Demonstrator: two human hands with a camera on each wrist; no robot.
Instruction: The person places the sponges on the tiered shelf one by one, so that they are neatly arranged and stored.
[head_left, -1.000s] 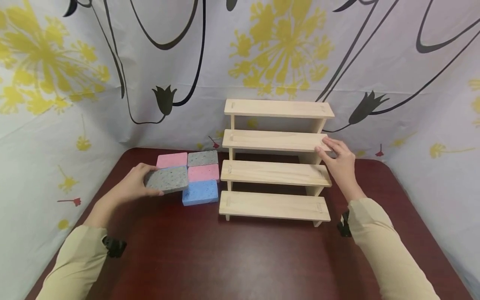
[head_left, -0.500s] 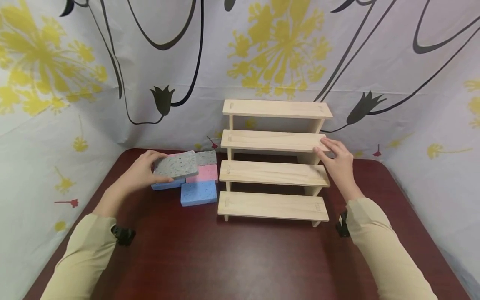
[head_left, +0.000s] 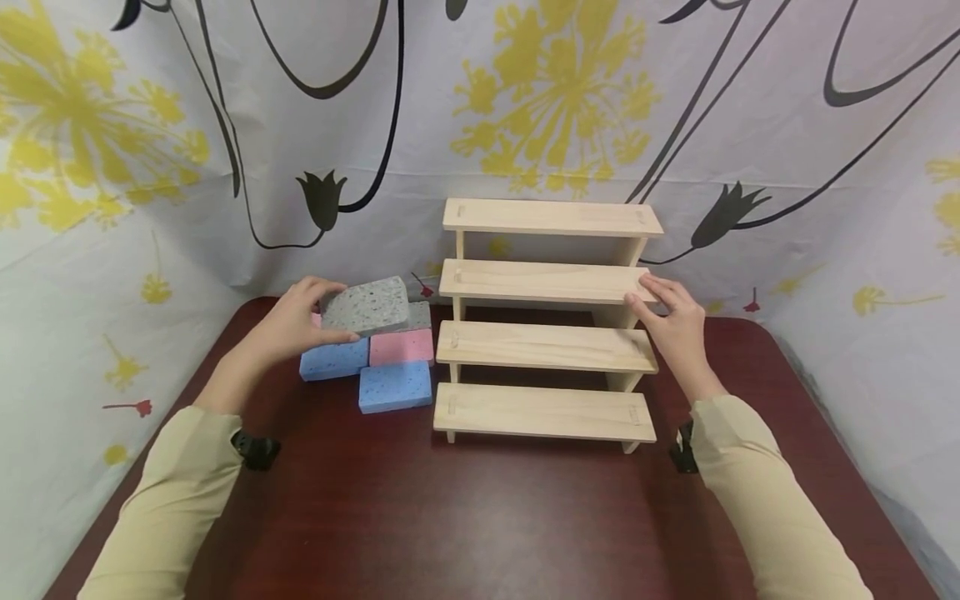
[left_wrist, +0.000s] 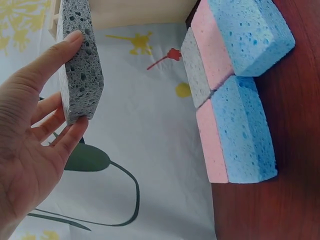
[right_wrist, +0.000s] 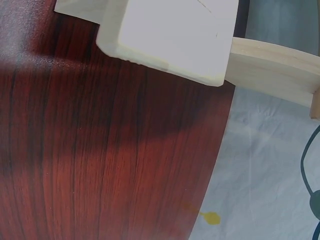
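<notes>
My left hand [head_left: 292, 323] grips a grey speckled sponge [head_left: 367, 306] by its left side, raised above the other sponges. In the left wrist view the thumb lies on one face of that grey sponge [left_wrist: 84, 75], with fingers behind and under its lower end. My right hand [head_left: 678, 325] holds the right end of the second board from the top on a four-step wooden display stand [head_left: 540, 281], fingertips on top and thumb at the front edge. The right wrist view shows the stand's board ends [right_wrist: 175, 42] but no hand.
Below the raised sponge lie two blue sponges [head_left: 395, 386], a pink sponge [head_left: 401, 347], another grey sponge [head_left: 421, 316] and a partly hidden pink one, left of the stand. The dark red table [head_left: 480, 517] meets a patterned cloth [head_left: 420, 108] behind.
My left hand has lifted the grey sponge up and to the right, uncovering a blue sponge beneath. The right hand stays on the stand.
</notes>
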